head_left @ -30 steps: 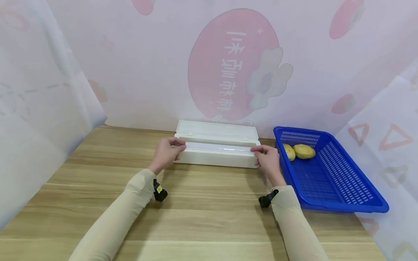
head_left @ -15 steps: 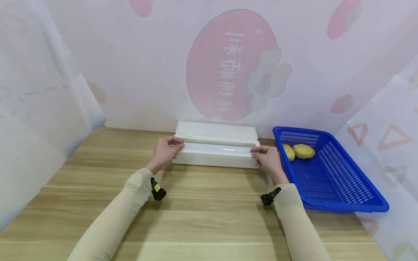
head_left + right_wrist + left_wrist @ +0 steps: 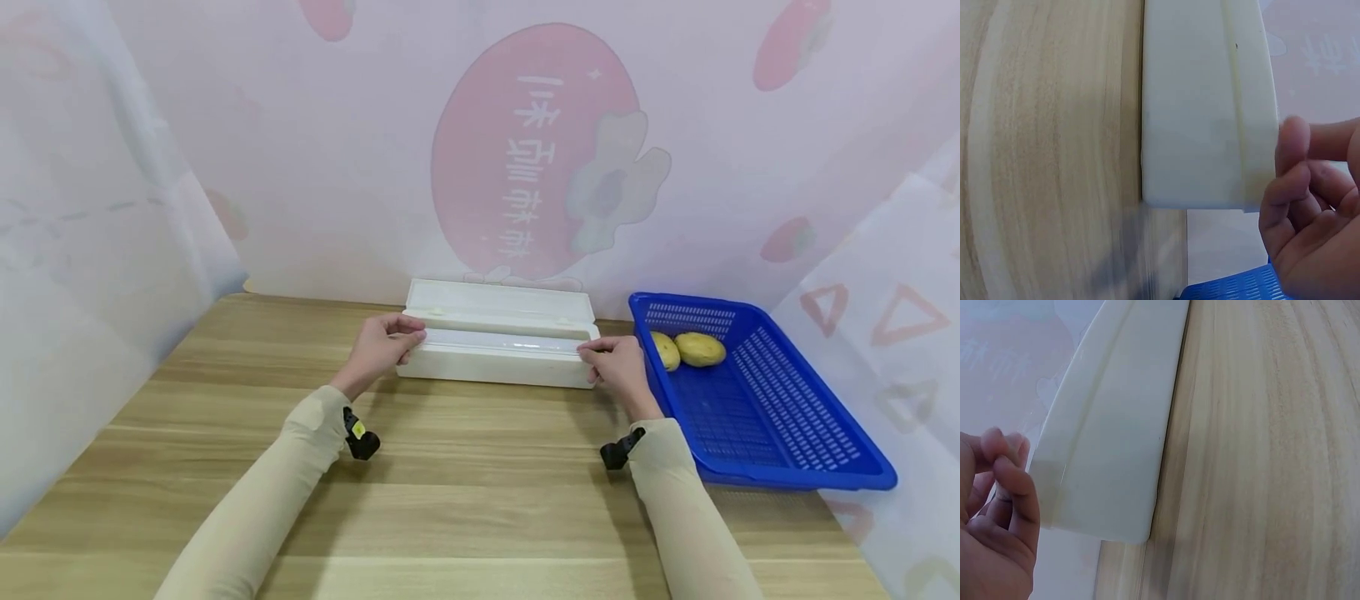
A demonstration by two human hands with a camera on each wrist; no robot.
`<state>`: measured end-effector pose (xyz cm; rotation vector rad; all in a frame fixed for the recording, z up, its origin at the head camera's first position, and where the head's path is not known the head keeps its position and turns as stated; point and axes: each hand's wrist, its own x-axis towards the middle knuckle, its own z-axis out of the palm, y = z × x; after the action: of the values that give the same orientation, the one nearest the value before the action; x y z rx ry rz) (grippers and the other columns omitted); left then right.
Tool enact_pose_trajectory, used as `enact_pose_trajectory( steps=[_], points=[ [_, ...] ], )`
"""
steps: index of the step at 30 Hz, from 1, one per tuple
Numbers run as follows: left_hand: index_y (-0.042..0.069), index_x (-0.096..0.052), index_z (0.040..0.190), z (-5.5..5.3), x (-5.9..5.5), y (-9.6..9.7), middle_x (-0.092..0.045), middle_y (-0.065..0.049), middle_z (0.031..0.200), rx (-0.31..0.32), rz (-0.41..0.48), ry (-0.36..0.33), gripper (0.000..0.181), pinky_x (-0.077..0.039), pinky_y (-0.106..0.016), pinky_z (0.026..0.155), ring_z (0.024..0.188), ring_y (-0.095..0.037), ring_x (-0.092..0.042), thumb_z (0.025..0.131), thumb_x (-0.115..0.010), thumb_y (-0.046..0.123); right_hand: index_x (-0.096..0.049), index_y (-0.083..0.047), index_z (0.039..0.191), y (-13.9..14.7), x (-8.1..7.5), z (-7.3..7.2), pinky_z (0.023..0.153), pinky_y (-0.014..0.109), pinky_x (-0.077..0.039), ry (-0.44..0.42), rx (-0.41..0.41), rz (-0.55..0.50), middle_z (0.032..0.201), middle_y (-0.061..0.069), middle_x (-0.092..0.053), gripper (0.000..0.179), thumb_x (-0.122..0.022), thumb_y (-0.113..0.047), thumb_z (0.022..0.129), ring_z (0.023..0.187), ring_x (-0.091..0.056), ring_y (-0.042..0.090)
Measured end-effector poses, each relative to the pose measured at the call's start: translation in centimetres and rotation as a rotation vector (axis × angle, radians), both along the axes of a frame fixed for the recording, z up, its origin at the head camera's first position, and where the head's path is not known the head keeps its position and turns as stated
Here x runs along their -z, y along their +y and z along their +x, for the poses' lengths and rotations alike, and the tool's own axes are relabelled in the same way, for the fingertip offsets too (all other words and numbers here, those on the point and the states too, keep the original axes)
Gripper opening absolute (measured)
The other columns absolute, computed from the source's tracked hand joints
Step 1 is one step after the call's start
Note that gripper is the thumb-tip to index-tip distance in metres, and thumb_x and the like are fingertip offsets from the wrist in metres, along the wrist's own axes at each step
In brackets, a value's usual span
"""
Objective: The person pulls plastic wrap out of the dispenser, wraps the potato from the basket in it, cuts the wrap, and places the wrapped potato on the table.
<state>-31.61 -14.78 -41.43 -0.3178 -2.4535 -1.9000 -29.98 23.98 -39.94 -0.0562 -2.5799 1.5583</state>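
The person wears long sleeves in plain pale beige. The left sleeve (image 3: pixel 258 504) and the right sleeve (image 3: pixel 686 508) have soft creases near the cuff. The left wrist camera (image 3: pixel 365 446) is small, black, and carries a yellow mark (image 3: pixel 358 429); the right wrist camera (image 3: pixel 617 453) is also black.

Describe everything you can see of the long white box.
The white box is long, narrow and round-cornered, in what looks like off-white plastic. Its lid is open, tipped back toward the patterned backdrop. It lies lengthwise across the wooden table, left of the blue basket. The left hand and right hand pinch a glossy strip at its opening; whether either touches the box is unclear.
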Motion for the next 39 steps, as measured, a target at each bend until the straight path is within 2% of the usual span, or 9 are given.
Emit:
enact_pose_trajectory(
  steps=[7,11,16,20,25,30,34,37,39],
  points=[
    [-0.002,-0.066,0.112,0.04,-0.25,-0.04,-0.068,-0.016,0.099,0.017,0.001,-0.039,0.028,-0.052,-0.027,0.056,0.058,-0.012,-0.054,0.089,-0.074,0.011,-0.072,-0.003,0.1,-0.06,0.29,-0.33,0.043,0.027,-0.041,-0.003,0.005,0.039,0.085,0.013,-0.064,0.015,-0.065,-0.015,0.097,0.049,-0.055,0.024],
    [-0.002,-0.067,0.113,0.18,-0.44,0.13,-0.068,-0.014,0.1,-0.007,-0.04,0.007,0.027,-0.05,-0.028,0.051,0.057,-0.013,-0.056,0.089,-0.074,0.009,-0.07,-0.004,0.102,-0.16,0.34,-0.28,0.043,0.028,-0.041,-0.009,-0.002,0.04,0.091,0.013,-0.062,0.015,-0.063,-0.016,0.098,0.048,-0.053,0.023],
    [0.002,-0.071,0.113,0.44,-0.36,0.45,-0.071,-0.008,0.095,-0.045,-0.124,0.079,0.024,-0.043,-0.024,0.043,0.055,-0.019,-0.06,0.091,-0.072,0.01,-0.068,-0.004,0.104,-0.2,0.39,-0.09,0.043,0.028,-0.042,0.0,-0.01,0.049,0.096,0.012,-0.062,0.016,-0.061,-0.018,0.1,0.047,-0.052,0.021],
    [0.004,-0.074,0.109,0.53,-0.22,0.59,-0.071,-0.007,0.094,-0.051,-0.166,0.115,0.019,-0.041,-0.024,0.042,0.057,-0.025,-0.062,0.092,-0.071,0.011,-0.067,-0.003,0.104,-0.24,0.38,-0.01,0.044,0.029,-0.045,0.033,-0.022,0.084,0.097,0.013,-0.062,0.016,-0.06,-0.017,0.1,0.048,-0.053,0.021],
    [0.005,-0.075,0.104,0.5,-0.29,0.64,-0.071,-0.007,0.095,-0.042,-0.214,0.136,0.013,-0.042,-0.024,0.042,0.063,-0.038,-0.064,0.092,-0.07,0.01,-0.066,-0.003,0.104,-0.34,0.33,0.03,0.046,0.032,-0.046,0.085,-0.032,0.162,0.098,0.013,-0.063,0.017,-0.058,-0.018,0.101,0.05,-0.056,0.023],
    [0.007,-0.075,0.104,0.44,-0.27,0.56,-0.069,-0.011,0.079,-0.037,-0.219,0.111,0.014,-0.037,-0.023,0.039,0.066,-0.045,-0.064,0.093,-0.07,0.015,-0.065,-0.002,0.103,-0.35,0.52,-0.06,0.044,0.031,-0.046,0.1,-0.026,0.15,0.099,0.013,-0.066,0.016,-0.056,-0.015,0.102,0.048,-0.054,0.022],
    [0.005,-0.076,0.104,0.37,-0.34,0.49,-0.07,-0.009,0.084,-0.04,-0.198,0.109,0.015,-0.038,-0.022,0.04,0.062,-0.039,-0.064,0.093,-0.071,0.015,-0.065,0.0,0.103,-0.4,0.68,-0.14,0.043,0.029,-0.046,0.103,-0.02,0.109,0.097,0.013,-0.068,0.016,-0.055,-0.012,0.102,0.048,-0.053,0.02],
    [0.002,-0.075,0.104,0.41,-0.54,0.49,-0.07,-0.007,0.092,-0.035,-0.188,0.106,0.016,-0.043,-0.022,0.043,0.058,-0.027,-0.063,0.092,-0.071,0.013,-0.066,0.0,0.103,-0.41,0.67,-0.03,0.042,0.029,-0.046,0.103,-0.01,0.088,0.096,0.013,-0.069,0.014,-0.057,-0.01,0.101,0.047,-0.052,0.02],
    [0.001,-0.073,0.106,0.48,-0.66,0.49,-0.07,-0.009,0.092,-0.031,-0.188,0.095,0.018,-0.045,-0.023,0.045,0.056,-0.021,-0.061,0.093,-0.071,0.012,-0.068,0.0,0.102,-0.42,0.63,0.07,0.042,0.029,-0.046,0.108,-0.001,0.081,0.094,0.013,-0.068,0.012,-0.061,-0.009,0.098,0.046,-0.051,0.019]
  ],
)
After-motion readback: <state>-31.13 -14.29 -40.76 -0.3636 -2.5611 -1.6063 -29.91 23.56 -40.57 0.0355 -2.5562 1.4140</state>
